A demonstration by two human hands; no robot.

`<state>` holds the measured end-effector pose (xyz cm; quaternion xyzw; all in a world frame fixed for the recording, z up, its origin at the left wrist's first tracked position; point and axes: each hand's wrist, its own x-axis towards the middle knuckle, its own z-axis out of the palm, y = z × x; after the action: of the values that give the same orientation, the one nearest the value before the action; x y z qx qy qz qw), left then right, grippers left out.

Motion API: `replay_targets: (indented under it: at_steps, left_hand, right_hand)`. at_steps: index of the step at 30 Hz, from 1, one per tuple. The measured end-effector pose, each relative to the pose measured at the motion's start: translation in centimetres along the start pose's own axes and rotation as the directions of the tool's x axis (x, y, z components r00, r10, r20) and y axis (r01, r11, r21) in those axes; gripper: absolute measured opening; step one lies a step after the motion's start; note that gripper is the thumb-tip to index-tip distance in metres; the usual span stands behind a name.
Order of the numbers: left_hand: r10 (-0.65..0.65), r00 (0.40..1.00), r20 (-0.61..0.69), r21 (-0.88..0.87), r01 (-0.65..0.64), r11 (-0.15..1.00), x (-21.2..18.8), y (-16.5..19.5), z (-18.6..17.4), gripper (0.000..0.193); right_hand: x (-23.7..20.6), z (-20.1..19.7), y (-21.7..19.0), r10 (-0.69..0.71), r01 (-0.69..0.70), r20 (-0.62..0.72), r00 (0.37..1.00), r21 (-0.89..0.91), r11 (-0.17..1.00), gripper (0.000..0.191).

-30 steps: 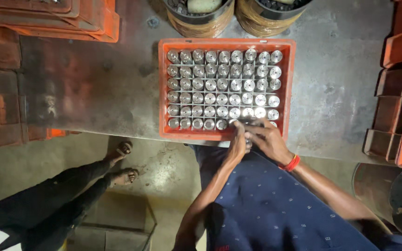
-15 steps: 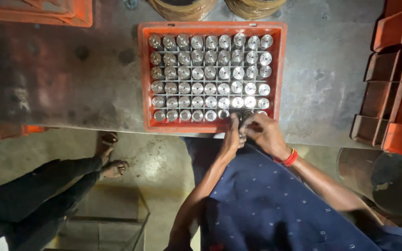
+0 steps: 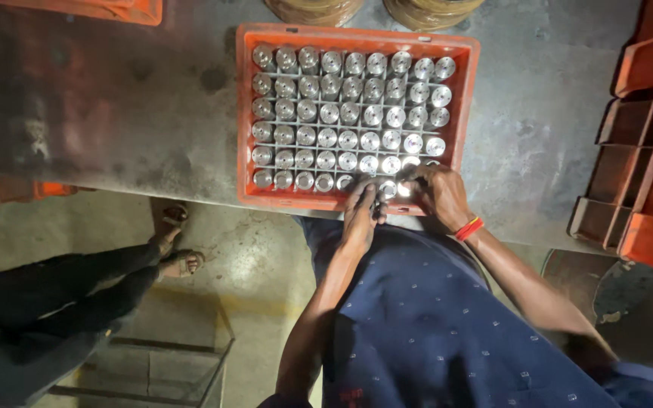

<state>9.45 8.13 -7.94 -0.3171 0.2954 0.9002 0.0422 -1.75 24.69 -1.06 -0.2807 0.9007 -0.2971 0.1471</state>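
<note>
My left hand (image 3: 360,215) and right hand (image 3: 436,193) have stayed at the crate's (image 3: 245,113) near-right corner on the tabletop (image 3: 115,113), together pinching a metal cylinder (image 3: 388,189); the last row keeps filling.

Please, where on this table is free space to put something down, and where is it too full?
Bare grey table lies left of the orange crate, up to the orange trays at the left edge. A narrower strip lies between the crate and the orange bins. The crate is packed with metal cylinders; both hands crowd its near edge.
</note>
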Motion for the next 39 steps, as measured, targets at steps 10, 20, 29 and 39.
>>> replay_targets:
  at_steps: [10, 20, 29, 39]
  left_hand:
    - [0.021, 0.999, -0.027, 0.078, -0.019, 0.997, 0.7, 0.6, 0.3, 0.026]
    - [-0.090, 0.987, 0.136, 0.461, 0.018, 0.887, -0.1, 1.9, 4.6, 0.026]
    - [0.009, 0.999, -0.045, 0.132, -0.003, 0.991, 0.5, 3.1, 0.9, 0.023]
    - [0.035, 0.987, 0.158, 0.138, -0.058, 0.989, -1.9, 6.8, -1.3, 0.042]
  right_hand:
    - [0.8, 0.6, -0.5, 0.101, -0.103, 0.033, 0.994, 0.047, 0.994, 0.020]
    - [-1.8, 0.0, -0.1, 0.420, -0.373, 0.102, 0.902, 0.674, 0.638, 0.020]
    - [-2.1, -1.4, 2.5, -0.066, 0.034, -0.214, 0.975, -0.148, 0.988, 0.026]
    - [1.6, 0.2, -0.8, 0.184, -0.165, 0.007, 0.983, 0.482, 0.861, 0.025]
